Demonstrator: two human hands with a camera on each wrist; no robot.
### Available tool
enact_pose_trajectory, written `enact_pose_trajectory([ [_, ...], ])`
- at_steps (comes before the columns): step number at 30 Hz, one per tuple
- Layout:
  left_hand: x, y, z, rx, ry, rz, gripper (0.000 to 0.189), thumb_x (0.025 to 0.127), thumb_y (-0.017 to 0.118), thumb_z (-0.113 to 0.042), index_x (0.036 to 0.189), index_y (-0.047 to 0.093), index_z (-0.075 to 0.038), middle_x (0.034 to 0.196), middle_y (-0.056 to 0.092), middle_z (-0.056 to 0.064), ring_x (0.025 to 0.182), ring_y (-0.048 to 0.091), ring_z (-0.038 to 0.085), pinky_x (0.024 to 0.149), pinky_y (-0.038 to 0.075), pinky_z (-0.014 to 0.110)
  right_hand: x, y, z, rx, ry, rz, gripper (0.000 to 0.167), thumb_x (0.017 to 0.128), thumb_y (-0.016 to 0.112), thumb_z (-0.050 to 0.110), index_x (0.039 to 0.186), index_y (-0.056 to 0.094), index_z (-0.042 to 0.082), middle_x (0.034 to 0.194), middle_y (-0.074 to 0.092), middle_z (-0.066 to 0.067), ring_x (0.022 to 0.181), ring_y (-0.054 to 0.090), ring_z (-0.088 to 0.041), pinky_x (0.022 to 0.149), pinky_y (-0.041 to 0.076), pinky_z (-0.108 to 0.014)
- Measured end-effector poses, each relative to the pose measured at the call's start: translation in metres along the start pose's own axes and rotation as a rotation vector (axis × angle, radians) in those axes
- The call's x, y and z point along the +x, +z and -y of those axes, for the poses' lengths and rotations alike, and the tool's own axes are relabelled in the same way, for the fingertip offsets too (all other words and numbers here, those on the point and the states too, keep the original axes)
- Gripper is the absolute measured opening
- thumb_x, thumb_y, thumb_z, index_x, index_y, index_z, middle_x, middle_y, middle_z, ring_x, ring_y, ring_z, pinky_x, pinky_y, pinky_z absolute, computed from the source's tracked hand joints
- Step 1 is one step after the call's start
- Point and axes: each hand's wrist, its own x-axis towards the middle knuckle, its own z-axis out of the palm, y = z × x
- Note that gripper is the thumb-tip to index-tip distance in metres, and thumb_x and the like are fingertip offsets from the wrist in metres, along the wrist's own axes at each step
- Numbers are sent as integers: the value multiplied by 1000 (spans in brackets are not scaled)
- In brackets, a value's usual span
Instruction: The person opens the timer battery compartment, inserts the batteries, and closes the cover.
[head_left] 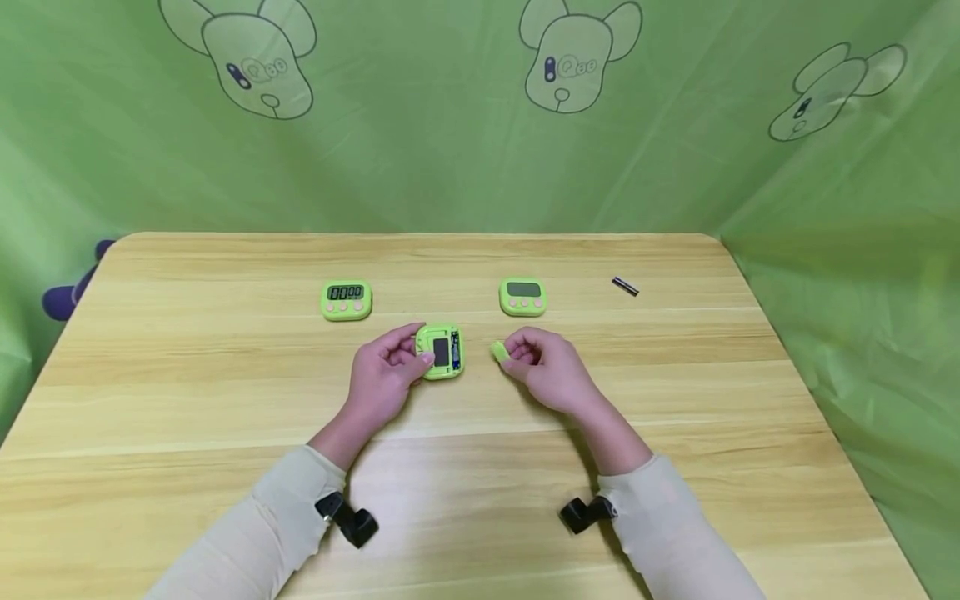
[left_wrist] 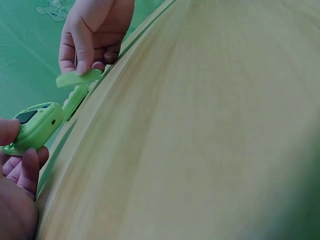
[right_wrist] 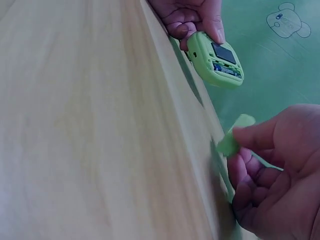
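My left hand (head_left: 382, 372) grips a green digital timer (head_left: 422, 343), its back turned up and the thumb laid over that back. In the timer's uncovered slot a dark blue battery (head_left: 455, 351) shows, clearest in the right wrist view beside a dark rectangular pad (right_wrist: 223, 53). Between thumb and fingers my right hand (head_left: 551, 369) pinches a small green battery cover (head_left: 500, 352), held a short way to the right of the timer. In the left wrist view the cover (left_wrist: 77, 78) appears as a thin curved strip.
Behind the left hand lies a second green timer (head_left: 347, 300) with digits on its display. A third timer (head_left: 522, 297), its display blank, lies behind the right hand. One loose dark battery (head_left: 626, 286) is farther right on the wooden table (head_left: 465, 500). Green cloth (head_left: 450, 167) hangs behind.
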Motion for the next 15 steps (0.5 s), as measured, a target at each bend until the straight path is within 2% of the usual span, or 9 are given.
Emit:
enact_pose_trajectory([
  [7, -2, -1, 2, -11, 19, -11, 44, 84, 75, 7, 127, 65, 3, 92, 65, 15, 69, 56, 13, 59, 49, 18, 0, 11, 4, 294, 14, 19, 16, 86, 74, -3, 100, 66, -1, 91, 66, -13, 84, 61, -24, 74, 54, -27],
  [15, -2, -1, 1, -14, 39, -7, 44, 83, 75, 6, 126, 66, 1, 90, 66, 13, 69, 57, 15, 59, 50, 20, 4, 27, 13, 377, -20, -17, 24, 83, 78, -3, 104, 66, -5, 89, 68, -14, 80, 66, -22, 73, 57, -27],
])
